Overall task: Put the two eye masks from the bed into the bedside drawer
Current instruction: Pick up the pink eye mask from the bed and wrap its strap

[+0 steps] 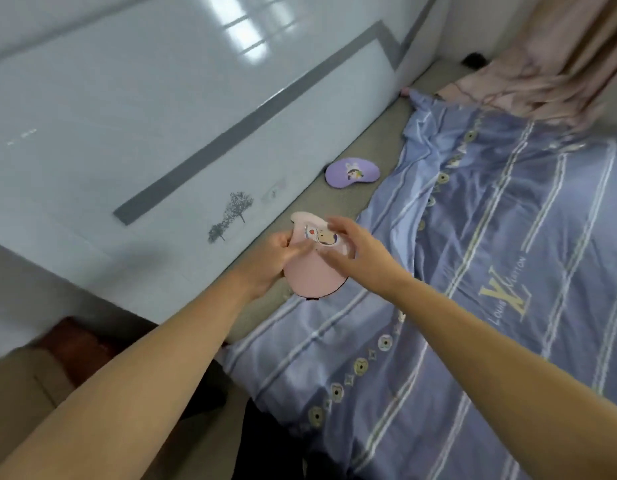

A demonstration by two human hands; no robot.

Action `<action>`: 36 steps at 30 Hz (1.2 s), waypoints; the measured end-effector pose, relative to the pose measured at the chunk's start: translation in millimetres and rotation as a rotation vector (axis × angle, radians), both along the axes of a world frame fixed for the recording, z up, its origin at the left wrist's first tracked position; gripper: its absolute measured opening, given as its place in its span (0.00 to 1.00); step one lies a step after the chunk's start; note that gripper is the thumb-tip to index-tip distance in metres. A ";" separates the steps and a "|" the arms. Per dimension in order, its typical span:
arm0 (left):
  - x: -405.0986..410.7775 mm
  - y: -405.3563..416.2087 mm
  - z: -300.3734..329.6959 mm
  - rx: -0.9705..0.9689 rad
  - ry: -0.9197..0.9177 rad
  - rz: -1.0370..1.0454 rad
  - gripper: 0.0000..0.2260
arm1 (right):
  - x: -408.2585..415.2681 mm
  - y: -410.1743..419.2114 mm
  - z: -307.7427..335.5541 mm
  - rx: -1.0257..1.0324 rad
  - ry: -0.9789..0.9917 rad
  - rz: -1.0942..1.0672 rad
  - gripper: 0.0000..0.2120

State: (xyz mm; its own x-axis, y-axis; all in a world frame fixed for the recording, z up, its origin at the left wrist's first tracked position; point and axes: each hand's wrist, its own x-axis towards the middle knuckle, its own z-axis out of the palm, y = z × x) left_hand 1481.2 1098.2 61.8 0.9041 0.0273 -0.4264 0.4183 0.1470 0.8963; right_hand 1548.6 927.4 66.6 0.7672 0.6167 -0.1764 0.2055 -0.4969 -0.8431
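A pink eye mask (312,275) with a cartoon print is held above the bed's edge. My left hand (270,258) grips its left side between thumb and fingers. My right hand (355,252) hovers over the mask's right side with fingers spread, touching or nearly touching it. A purple eye mask (352,172) with a cartoon figure lies flat on the beige mattress strip (379,133), farther up the bed and apart from both hands. The bedside drawer is not clearly visible.
A blue striped quilt (490,271) covers most of the bed. A glossy white headboard panel (144,116) with a grey stripe runs along the left. Pink fabric (542,74) is bunched at the far end. Brown furniture (82,344) sits at lower left.
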 end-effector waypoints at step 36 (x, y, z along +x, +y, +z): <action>-550.1 -110.5 116.4 -0.157 -0.097 0.271 0.09 | -412.1 -26.7 123.9 0.559 0.773 0.443 0.14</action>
